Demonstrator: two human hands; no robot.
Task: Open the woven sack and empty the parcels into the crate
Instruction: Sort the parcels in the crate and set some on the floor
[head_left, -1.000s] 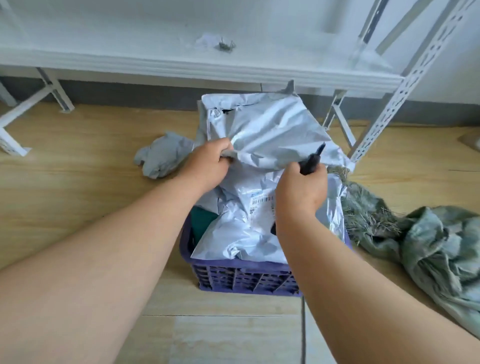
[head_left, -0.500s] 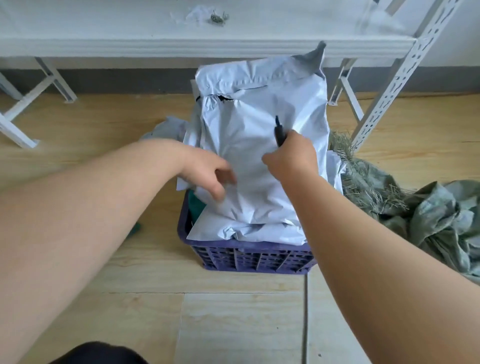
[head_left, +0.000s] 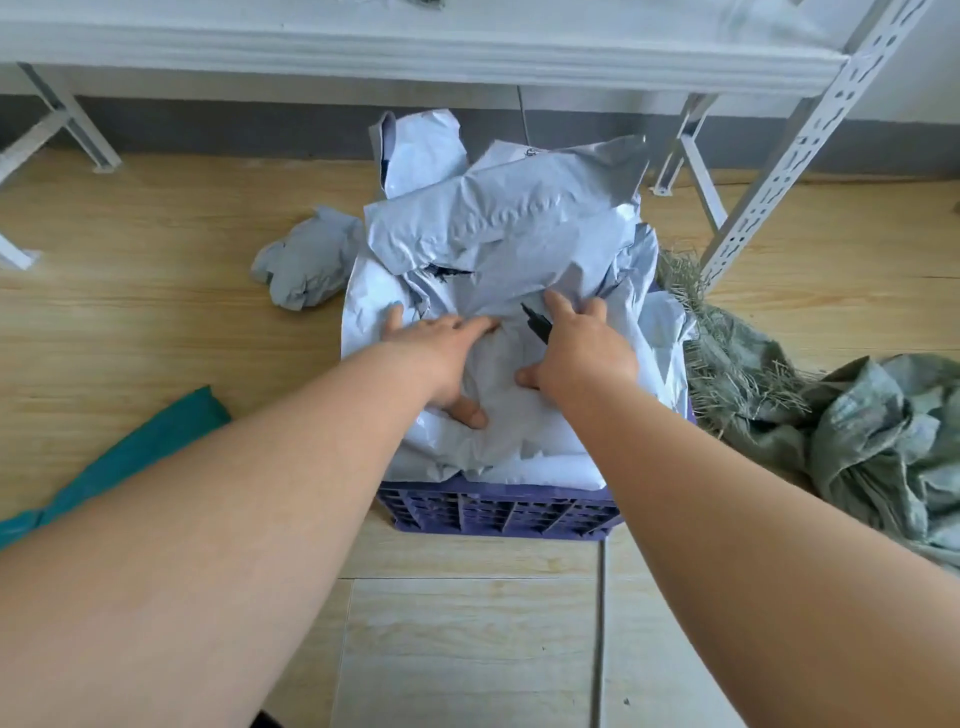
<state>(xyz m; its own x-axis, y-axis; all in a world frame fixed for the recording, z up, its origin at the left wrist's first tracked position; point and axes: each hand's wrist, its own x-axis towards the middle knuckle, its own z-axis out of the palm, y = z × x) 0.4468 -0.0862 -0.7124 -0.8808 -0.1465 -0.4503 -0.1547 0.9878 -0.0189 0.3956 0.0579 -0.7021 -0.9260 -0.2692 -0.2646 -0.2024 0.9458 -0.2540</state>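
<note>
A purple slatted crate (head_left: 498, 514) stands on the floor, heaped above its rim with crumpled white and grey plastic parcels (head_left: 509, 228). My left hand (head_left: 441, 353) lies flat on the top parcel, fingers spread, holding nothing. My right hand (head_left: 582, 353) presses on the same pile next to it, with a slim black cutter (head_left: 537, 325) held in it and sticking out toward the left. The green woven sack (head_left: 857, 441) lies slack on the floor to the right of the crate, its frayed mouth against the crate's side.
A grey parcel (head_left: 306, 260) lies on the wooden floor left of the crate, and a teal one (head_left: 130, 457) nearer me on the left. A white metal shelf (head_left: 415, 47) runs across the back, its perforated upright (head_left: 779, 145) slanting down behind the sack.
The big parcel that my hands held upright now lies flattened on the pile. Both hands have come down and spread out on top of it.
</note>
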